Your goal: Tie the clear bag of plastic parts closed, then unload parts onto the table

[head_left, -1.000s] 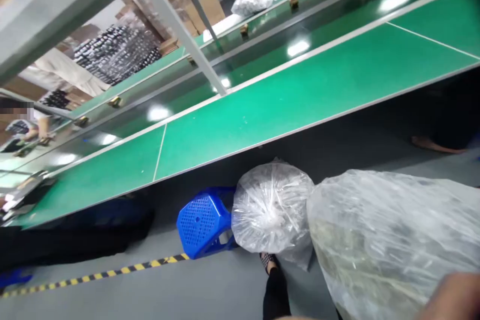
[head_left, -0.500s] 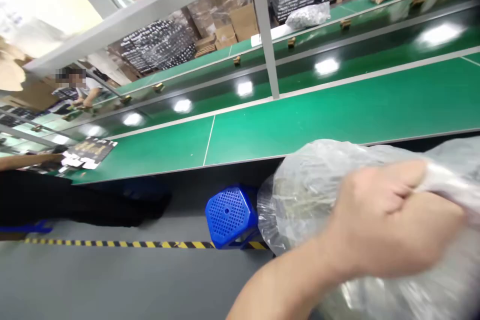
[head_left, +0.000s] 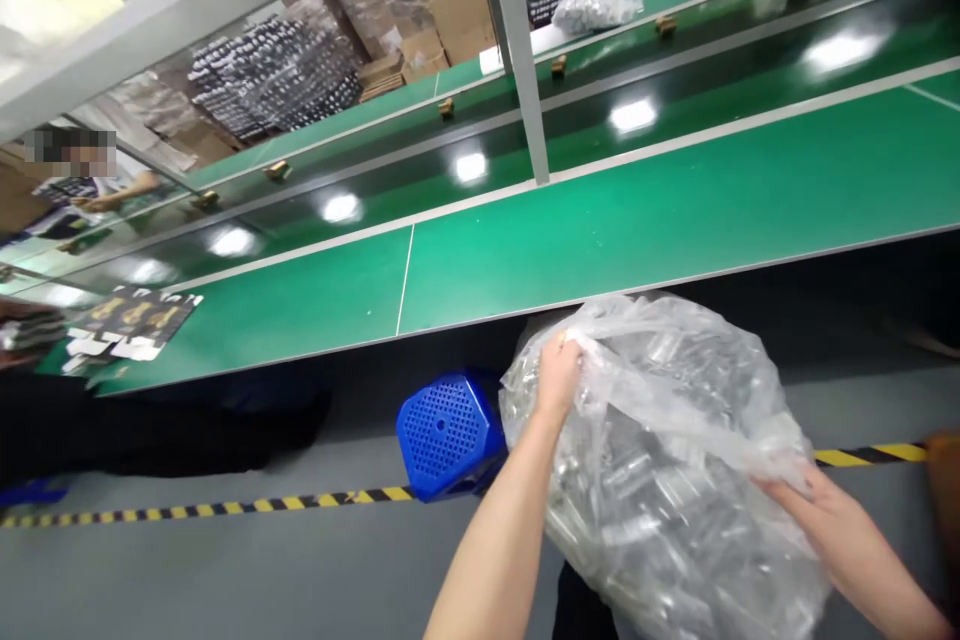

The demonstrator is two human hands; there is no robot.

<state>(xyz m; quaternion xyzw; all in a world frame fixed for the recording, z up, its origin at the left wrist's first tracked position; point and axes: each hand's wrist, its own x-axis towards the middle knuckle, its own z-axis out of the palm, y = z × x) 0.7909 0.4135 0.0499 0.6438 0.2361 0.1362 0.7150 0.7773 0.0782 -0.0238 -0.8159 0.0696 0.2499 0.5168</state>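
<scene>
A large clear plastic bag (head_left: 660,500) bulges in front of me at lower right, filled with shiny transparent pieces whose kind I cannot make out. My left hand (head_left: 559,375) is closed on the bag's gathered film at its upper left. On the right side, my right hand (head_left: 806,500) grips another part of the film, its fingertips partly covered by plastic. A strip of bunched film stretches between both hands across the top of the bag.
A blue plastic stool (head_left: 446,430) stands just left of the bag. Beyond runs a green workbench (head_left: 480,260) beside a conveyor (head_left: 405,170) carrying small brass-coloured parts. A metal post (head_left: 521,60) rises there. Printed cards (head_left: 135,320) lie at left, near people. Yellow-black tape (head_left: 285,503) marks the floor.
The bag now sits lower and more fully in view. My left hand has moved away from the camera to the bag's upper left, and my right hand has come into view holding it.
</scene>
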